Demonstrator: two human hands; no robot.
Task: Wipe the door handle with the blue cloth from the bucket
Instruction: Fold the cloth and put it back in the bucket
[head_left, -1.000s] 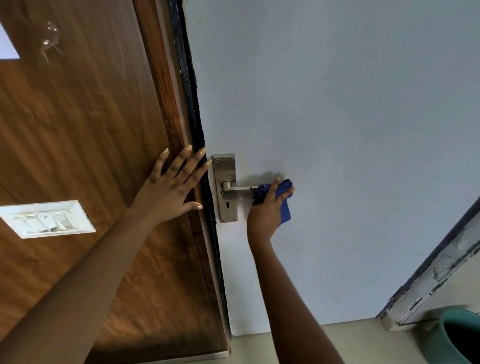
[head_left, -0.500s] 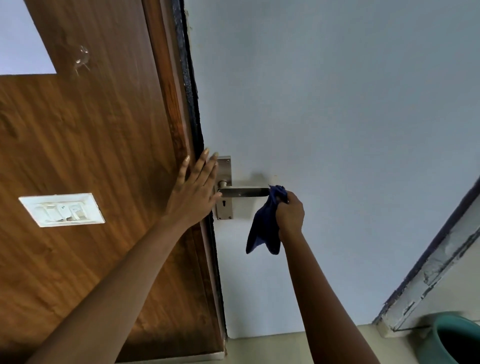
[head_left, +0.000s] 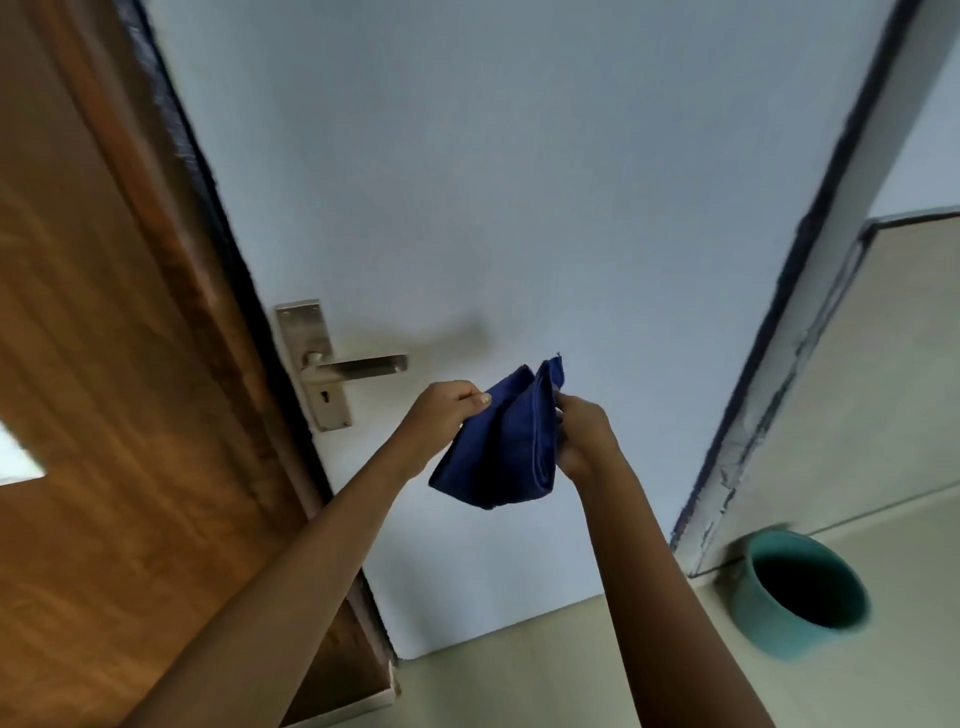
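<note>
Gripping opposite edges of a soft, folded dark-blue cloth (head_left: 498, 447), the left hand (head_left: 441, 410) and right hand (head_left: 584, 436) hold it clear of the door, apparently to refold it. A brushed-metal lever door handle (head_left: 358, 366) sits untouched at ten o'clock; the round teal plastic bucket (head_left: 800, 597) waits at four o'clock.

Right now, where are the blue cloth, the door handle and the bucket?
blue cloth (head_left: 498, 447): head view, on the middle of the folded fabric held between both hands.
door handle (head_left: 363, 367): head view, on the middle of the lever bar.
bucket (head_left: 756, 616): head view, on its teal outer wall, left side.
</note>
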